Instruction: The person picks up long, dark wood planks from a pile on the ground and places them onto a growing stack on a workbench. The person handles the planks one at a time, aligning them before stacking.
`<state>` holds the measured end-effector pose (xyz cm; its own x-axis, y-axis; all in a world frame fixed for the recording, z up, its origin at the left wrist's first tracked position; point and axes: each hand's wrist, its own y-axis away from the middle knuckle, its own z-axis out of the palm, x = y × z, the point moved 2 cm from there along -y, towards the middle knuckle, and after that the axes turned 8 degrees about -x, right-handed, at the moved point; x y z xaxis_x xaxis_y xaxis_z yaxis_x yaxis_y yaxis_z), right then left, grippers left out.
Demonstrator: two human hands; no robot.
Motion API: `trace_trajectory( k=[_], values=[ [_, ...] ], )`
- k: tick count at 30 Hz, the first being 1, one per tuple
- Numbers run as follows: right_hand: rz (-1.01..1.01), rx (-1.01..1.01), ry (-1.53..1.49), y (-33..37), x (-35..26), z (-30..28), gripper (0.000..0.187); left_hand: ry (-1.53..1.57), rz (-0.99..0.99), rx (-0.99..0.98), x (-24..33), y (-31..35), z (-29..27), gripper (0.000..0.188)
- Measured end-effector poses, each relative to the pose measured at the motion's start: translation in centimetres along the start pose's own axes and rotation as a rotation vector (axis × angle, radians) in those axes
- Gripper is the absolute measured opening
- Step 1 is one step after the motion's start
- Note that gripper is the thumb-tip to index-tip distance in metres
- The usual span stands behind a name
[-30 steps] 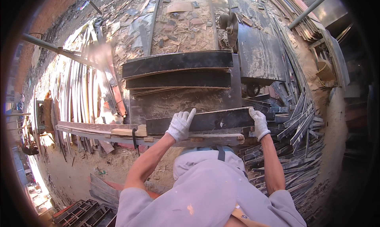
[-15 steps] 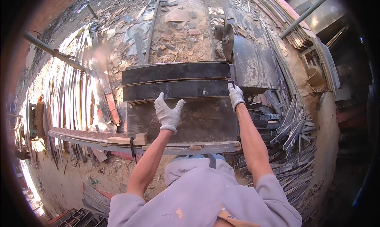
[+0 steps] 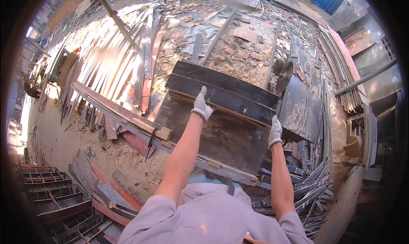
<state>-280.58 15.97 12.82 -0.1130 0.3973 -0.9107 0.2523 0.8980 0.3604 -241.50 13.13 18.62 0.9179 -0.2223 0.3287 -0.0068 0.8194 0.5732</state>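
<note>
Two long black-faced boards [image 3: 221, 88] lie side by side across a dark saw table [image 3: 228, 137], tilted down to the right in view. Edges of more thin boards show beneath the nearer one. My left hand [image 3: 202, 105], in a pale knitted glove, rests its outstretched fingers against the near edge, left of the middle. At the right end, my right hand [image 3: 275, 132], gloved alike, touches the near corner with fingers extended upward. Neither hand is wrapped round a board. A round saw blade [image 3: 285, 77] stands upright just beyond the boards' right end.
A wooden rail [image 3: 115, 107] with a short wood block [image 3: 163, 133] runs along the table's near side. Long strips [image 3: 115, 52] are piled at the left, metal-looking offcuts [image 3: 313, 182] at the right. Scraps cover the ground beyond. A grey pole [image 3: 366, 77] slants in at right.
The view has turned left, so the table and boards now appear slanted and farther right. My left hand's fingers and thumb are less spread; both hands stay by the boards.
</note>
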Motion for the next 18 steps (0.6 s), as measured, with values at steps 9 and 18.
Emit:
trace_trajectory(
  k=[9,18],
  values=[
    [0.016,-0.082,-0.141,17.7,3.0,2.2,0.040,-0.580,0.189,-0.158,-2.2,17.7,-9.5,0.036],
    [-0.066,-0.728,-0.082,28.6,-2.7,24.0,0.026,-0.448,0.331,0.663,3.6,41.7,-38.6,0.040]
  ],
)
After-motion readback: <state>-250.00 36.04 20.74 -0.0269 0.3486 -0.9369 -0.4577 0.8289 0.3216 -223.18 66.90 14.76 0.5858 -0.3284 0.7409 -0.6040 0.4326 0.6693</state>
